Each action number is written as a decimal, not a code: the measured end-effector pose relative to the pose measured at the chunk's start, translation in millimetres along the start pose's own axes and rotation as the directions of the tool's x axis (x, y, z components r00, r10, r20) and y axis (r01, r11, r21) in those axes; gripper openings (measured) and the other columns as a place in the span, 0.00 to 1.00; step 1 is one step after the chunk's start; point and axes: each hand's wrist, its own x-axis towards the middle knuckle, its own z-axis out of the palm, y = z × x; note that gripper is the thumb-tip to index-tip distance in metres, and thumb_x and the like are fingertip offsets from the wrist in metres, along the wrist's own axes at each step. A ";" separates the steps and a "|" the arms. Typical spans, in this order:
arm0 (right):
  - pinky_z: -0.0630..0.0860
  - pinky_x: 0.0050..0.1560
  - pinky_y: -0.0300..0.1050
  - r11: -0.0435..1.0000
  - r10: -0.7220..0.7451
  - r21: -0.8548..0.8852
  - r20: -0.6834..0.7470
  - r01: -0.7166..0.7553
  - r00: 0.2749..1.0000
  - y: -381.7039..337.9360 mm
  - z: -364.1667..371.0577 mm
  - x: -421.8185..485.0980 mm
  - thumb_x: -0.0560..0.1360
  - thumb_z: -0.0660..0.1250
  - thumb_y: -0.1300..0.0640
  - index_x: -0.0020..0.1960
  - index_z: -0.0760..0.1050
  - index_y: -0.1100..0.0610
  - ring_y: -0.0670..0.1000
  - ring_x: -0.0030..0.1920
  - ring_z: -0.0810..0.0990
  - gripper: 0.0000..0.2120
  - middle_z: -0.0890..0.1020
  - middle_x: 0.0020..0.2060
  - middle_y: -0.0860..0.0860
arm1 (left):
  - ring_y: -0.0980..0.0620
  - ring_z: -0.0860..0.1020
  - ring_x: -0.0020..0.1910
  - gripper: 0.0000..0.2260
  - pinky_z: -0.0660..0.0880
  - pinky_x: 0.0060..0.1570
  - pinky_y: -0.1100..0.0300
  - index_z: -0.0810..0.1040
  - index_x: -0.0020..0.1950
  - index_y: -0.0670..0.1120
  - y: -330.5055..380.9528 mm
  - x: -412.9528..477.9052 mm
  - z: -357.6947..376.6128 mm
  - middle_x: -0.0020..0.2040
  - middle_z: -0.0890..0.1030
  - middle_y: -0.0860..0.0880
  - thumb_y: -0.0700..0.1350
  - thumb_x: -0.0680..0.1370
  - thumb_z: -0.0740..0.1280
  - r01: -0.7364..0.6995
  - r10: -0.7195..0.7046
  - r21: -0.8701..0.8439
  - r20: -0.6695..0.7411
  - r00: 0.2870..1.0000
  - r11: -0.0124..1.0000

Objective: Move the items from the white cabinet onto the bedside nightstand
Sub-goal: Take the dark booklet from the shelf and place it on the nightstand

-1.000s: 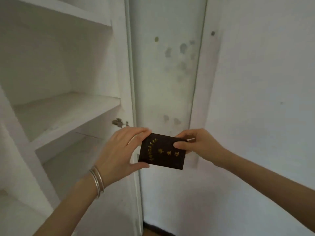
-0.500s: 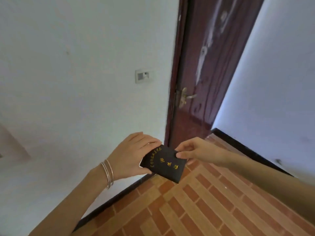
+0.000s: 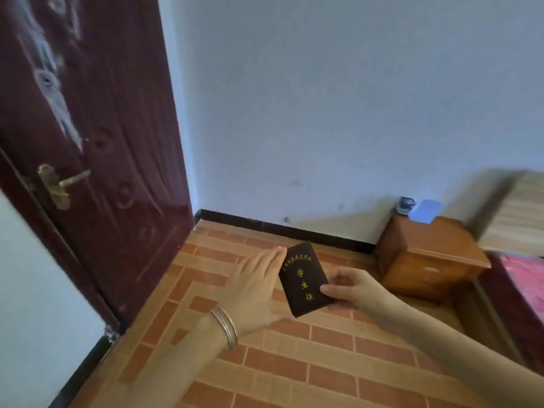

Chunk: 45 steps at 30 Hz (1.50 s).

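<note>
Booklet, dark maroon cover with gold characters, sits at frame centre, slightly toward 5 o'clock, held up above the floor between both hands. Head view only. Right hand comes in from 4 o'clock, thumb on the front cover near the lower right corner and fingers behind, so it is clamped on the booklet. Left hand comes in from 7 o'clock, fingers flat and together, lying along the booklet's left edge and back; it touches the cover but is not curled round it, more a support than a pinch. Silver bangles on the left wrist. Booklet tilts a little, top leaning toward 11 o'clock. Nightstand, orange-brown wood with a drawer front, stands at 3 o'clock from the booklet, against the wall, well apart from both hands. On its top at the back: a light blue flat object and just beside it, toward 9 o'clock, a small dark object, too blurred to identify. Bed with red cover at the 3 o'clock frame edge, touching or just beside the nightstand, cannot tell which. Headboard, pale wood, above it. Dark red door fills 10 o'clock, brass lever handle on it. Floor is orange brick-pattern tile, black skirting along the wall base.
</note>
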 end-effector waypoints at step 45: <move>0.80 0.49 0.55 0.933 0.317 0.347 -0.680 -0.091 0.661 189.6 -565.9 154.2 0.70 0.73 0.60 0.44 0.77 0.62 0.58 0.43 0.83 0.07 0.81 0.43 0.62 | 0.45 0.78 0.57 0.28 0.76 0.54 0.45 0.80 0.60 0.46 229.3 590.7 296.6 0.58 0.80 0.46 0.61 0.68 0.56 -0.536 0.529 -0.045 0.249 0.811 0.843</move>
